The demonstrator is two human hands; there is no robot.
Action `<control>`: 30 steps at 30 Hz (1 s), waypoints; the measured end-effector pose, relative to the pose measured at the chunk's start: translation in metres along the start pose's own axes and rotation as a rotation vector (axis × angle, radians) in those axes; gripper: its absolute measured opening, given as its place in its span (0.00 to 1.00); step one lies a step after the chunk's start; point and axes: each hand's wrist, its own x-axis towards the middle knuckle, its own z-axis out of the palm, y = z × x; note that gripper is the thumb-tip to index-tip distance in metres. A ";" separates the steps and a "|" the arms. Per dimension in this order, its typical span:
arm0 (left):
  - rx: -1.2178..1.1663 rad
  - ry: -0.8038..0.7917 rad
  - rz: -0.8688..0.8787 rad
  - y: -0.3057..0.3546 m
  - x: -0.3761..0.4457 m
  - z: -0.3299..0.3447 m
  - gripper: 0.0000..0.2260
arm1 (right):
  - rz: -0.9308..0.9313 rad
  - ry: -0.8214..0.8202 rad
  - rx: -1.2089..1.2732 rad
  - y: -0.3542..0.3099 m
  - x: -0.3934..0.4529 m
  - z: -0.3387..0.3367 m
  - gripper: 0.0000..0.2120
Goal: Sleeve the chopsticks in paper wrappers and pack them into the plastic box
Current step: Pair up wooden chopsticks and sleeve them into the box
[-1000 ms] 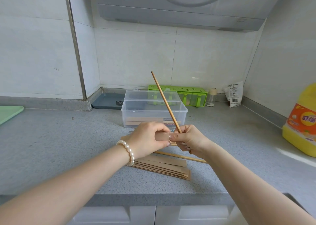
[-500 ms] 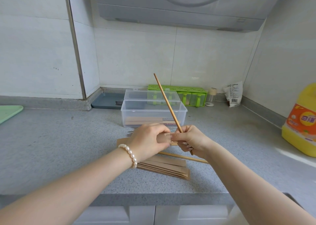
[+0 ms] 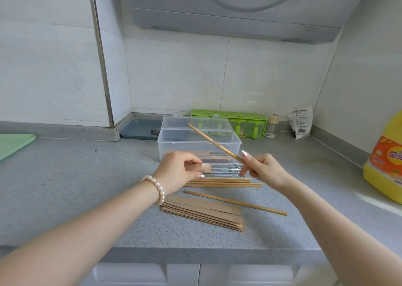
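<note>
My right hand (image 3: 264,169) grips a wooden chopstick (image 3: 214,143) that slants up and to the left in front of the clear plastic box (image 3: 199,142). My left hand (image 3: 179,172) pinches the end of a brown paper wrapper (image 3: 205,167), a short way left of the chopstick. Wrapped chopsticks show through the box's front wall. On the counter below the hands lie several loose chopsticks (image 3: 224,183), metal and wooden. One more wooden chopstick (image 3: 237,203) lies alone, slanted, across a stack of brown wrappers (image 3: 202,214).
The box's open lid (image 3: 195,122) stands behind it. A green condiment rack (image 3: 235,121), a small jar (image 3: 273,125) and a white packet (image 3: 301,122) line the back wall. A yellow oil jug (image 3: 386,161) is at right, a green board (image 3: 13,143) at left.
The hands have drawn apart. The chopstick in my right hand tilted lower and leftward, away from the wrapper held by my left hand. The loose chopsticks beneath are now uncovered.
</note>
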 end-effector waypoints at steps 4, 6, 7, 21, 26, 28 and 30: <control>0.001 0.040 -0.028 -0.006 0.003 -0.007 0.15 | -0.002 0.208 -0.273 0.011 -0.005 -0.021 0.26; 0.007 0.050 -0.031 -0.008 0.003 -0.010 0.14 | 0.000 0.242 -0.359 0.017 -0.006 -0.030 0.25; 0.011 0.050 -0.032 -0.008 0.003 -0.010 0.14 | 0.006 0.251 -0.394 0.020 -0.006 -0.033 0.25; 0.051 -0.011 0.002 -0.004 0.004 -0.006 0.13 | 0.022 0.198 -0.566 0.028 0.001 -0.031 0.26; 0.057 -0.036 0.012 -0.004 0.005 -0.003 0.13 | -0.014 0.180 -0.567 0.024 0.002 -0.027 0.26; 0.050 -0.047 -0.005 -0.004 0.005 -0.003 0.14 | -0.021 0.187 -0.588 0.025 0.003 -0.027 0.29; 0.048 -0.093 -0.023 -0.003 0.006 -0.005 0.15 | -0.050 0.201 -0.642 0.028 0.004 -0.029 0.35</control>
